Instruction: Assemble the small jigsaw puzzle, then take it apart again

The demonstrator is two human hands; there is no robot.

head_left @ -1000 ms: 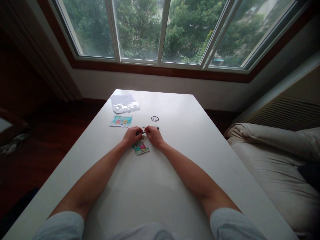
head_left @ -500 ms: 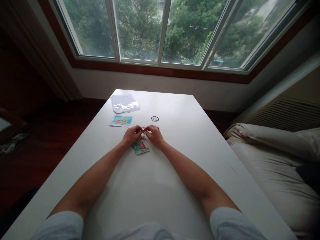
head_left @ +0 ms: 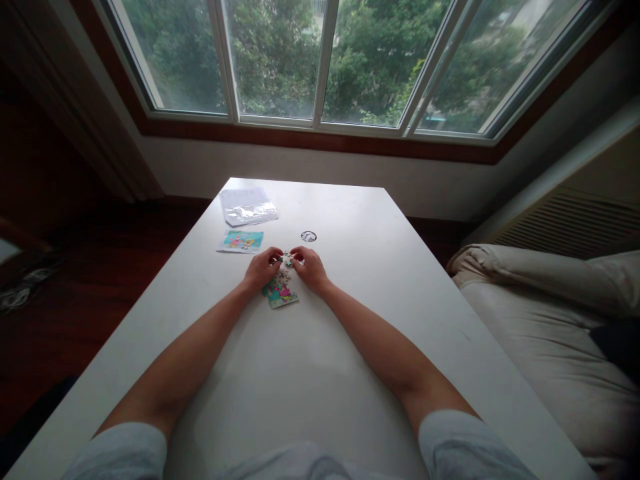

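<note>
A small colourful jigsaw picture [head_left: 281,291], partly assembled, lies on the white table [head_left: 310,373] between my hands. My left hand [head_left: 261,268] rests at its upper left, fingers curled and pinched at the puzzle's top edge. My right hand [head_left: 309,266] sits at its upper right, fingertips pinched toward the same spot. Between the two sets of fingertips is a tiny puzzle piece [head_left: 287,257]; which hand grips it I cannot tell.
A printed picture card [head_left: 241,241] lies to the left of my hands. Behind it is a clear plastic bag [head_left: 248,205]. A round grommet [head_left: 309,236] is set in the table. A cushioned sofa [head_left: 550,320] stands at the right, large windows ahead.
Both hands have stayed at the top of the puzzle, fingertips shifting slightly upward. The view has tilted a little.
</note>
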